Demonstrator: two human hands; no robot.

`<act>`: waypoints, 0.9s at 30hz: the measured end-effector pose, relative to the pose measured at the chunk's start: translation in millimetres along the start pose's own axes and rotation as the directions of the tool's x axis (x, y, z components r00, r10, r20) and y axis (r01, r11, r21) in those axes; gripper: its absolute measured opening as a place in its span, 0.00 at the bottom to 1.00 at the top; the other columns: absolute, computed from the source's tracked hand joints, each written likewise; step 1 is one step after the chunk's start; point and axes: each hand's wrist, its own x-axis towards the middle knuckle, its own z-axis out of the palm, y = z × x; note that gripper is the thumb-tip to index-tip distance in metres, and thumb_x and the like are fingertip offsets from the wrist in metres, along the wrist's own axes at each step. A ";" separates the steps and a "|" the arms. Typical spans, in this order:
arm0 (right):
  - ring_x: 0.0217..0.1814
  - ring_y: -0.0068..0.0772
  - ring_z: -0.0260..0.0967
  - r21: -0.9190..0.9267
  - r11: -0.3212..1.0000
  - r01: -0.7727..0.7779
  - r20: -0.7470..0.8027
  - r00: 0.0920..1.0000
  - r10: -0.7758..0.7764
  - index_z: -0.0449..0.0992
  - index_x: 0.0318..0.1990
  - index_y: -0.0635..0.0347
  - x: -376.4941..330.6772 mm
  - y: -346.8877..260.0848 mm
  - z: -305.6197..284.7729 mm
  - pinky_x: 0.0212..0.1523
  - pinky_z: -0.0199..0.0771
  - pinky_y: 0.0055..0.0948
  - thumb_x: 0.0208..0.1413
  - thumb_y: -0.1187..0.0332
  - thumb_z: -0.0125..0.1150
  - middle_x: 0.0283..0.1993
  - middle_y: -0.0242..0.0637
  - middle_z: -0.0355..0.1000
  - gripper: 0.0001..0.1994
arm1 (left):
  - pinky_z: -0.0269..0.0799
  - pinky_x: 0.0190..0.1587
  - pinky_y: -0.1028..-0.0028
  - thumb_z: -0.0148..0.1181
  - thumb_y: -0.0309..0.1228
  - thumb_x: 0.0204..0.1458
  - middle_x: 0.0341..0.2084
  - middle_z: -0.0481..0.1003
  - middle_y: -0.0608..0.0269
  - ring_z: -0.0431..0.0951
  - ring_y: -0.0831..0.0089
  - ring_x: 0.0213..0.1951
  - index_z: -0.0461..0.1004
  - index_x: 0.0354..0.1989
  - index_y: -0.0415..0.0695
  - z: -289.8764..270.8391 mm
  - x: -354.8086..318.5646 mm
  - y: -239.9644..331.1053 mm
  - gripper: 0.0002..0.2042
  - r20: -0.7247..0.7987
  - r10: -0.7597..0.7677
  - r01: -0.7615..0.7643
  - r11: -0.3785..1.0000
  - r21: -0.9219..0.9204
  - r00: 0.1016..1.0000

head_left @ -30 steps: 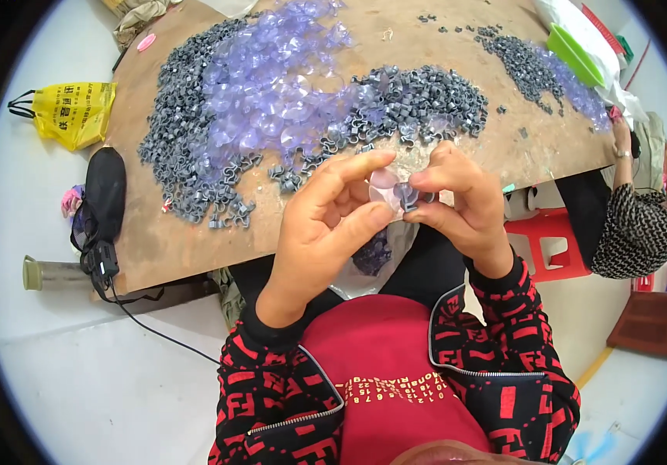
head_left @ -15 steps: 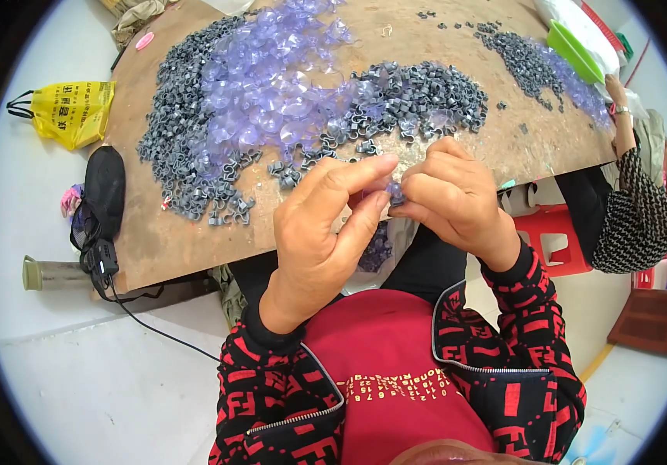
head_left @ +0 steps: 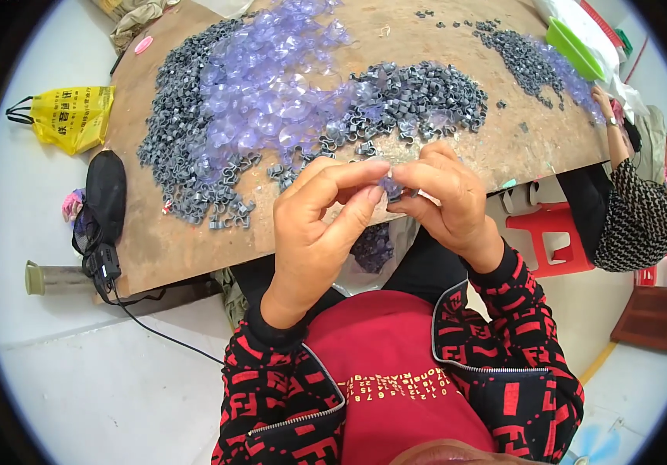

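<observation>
Pinched between both hands is a small clear-purple suction cup (head_left: 391, 187) with a dark grey part at its lower side, largely covered by fingertips. My left hand (head_left: 314, 221) grips it from the left with thumb and index finger. From the other side my right hand (head_left: 449, 198) closes thumb and fingers on it. Beyond the hands, a heap of clear-purple suction cups (head_left: 252, 101) lies on the wooden table (head_left: 159, 244). Grey plastic clips (head_left: 170, 139) border it on the left, and another pile of grey clips (head_left: 426, 97) lies to the right.
Below the table edge, a pale bag (head_left: 376, 248) with purple pieces sits near my lap. A yellow bag (head_left: 74, 116), a black pouch (head_left: 105, 194) and a bottle (head_left: 58, 277) are at the left. Another person (head_left: 639, 217), a red stool (head_left: 550, 236) and a green basin (head_left: 573, 48) are at the right.
My right-hand fingers have shifted and straightened a little, so more of the suction cup shows. At the right, the other person's hand has moved slightly lower, away from the green basin.
</observation>
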 end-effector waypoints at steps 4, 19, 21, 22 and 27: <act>0.26 0.36 0.65 -0.029 0.999 0.031 0.044 0.999 -0.030 0.70 0.44 0.60 0.8 -0.8 -4.6 0.31 0.64 0.31 0.40 0.73 0.70 0.32 0.37 0.72 0.21 | 0.70 0.38 0.80 0.57 0.19 0.51 0.36 0.72 0.62 0.74 0.80 0.34 0.71 0.49 0.38 6.1 -1.2 1.3 0.16 -0.020 -0.130 0.123 0.969 -0.213 0.991; 0.37 0.22 0.65 0.812 0.433 -0.392 0.068 0.800 0.597 0.66 0.47 0.63 -16.9 -25.3 23.5 0.36 0.67 0.20 0.56 0.72 0.58 0.44 0.38 0.68 0.12 | 0.72 0.37 0.75 0.70 0.24 0.41 0.39 0.72 0.59 0.74 0.73 0.38 0.72 0.44 0.41 11.6 -9.9 -17.1 0.20 -0.173 -0.018 -0.033 0.957 -0.288 0.985; 0.36 0.19 0.66 0.701 0.590 -0.402 0.031 0.843 0.537 0.66 0.47 0.63 -18.9 -24.8 22.3 0.34 0.68 0.17 0.58 0.70 0.56 0.45 0.38 0.67 0.12 | 0.72 0.36 0.75 0.69 0.23 0.41 0.37 0.73 0.59 0.74 0.73 0.36 0.72 0.42 0.41 8.2 -4.9 -16.8 0.18 -0.162 0.092 -0.115 0.983 -0.140 0.982; 0.36 0.19 0.66 0.701 0.589 -0.401 0.031 0.843 0.537 0.66 0.47 0.63 -19.5 -23.8 21.8 0.34 0.68 0.17 0.58 0.70 0.56 0.45 0.38 0.67 0.12 | 0.71 0.35 0.76 0.68 0.21 0.40 0.35 0.74 0.59 0.74 0.73 0.35 0.72 0.41 0.40 6.5 -3.3 -16.0 0.17 -0.138 0.199 -0.200 0.980 0.010 0.970; 0.36 0.19 0.66 0.541 0.719 -0.436 0.087 0.880 0.467 0.65 0.47 0.64 -19.7 -21.5 16.6 0.34 0.68 0.17 0.59 0.68 0.56 0.46 0.38 0.67 0.13 | 0.70 0.39 0.74 0.65 0.18 0.38 0.36 0.72 0.58 0.73 0.70 0.36 0.70 0.39 0.40 0.0 -0.3 -10.6 0.17 -0.064 0.268 -0.265 0.963 0.046 0.961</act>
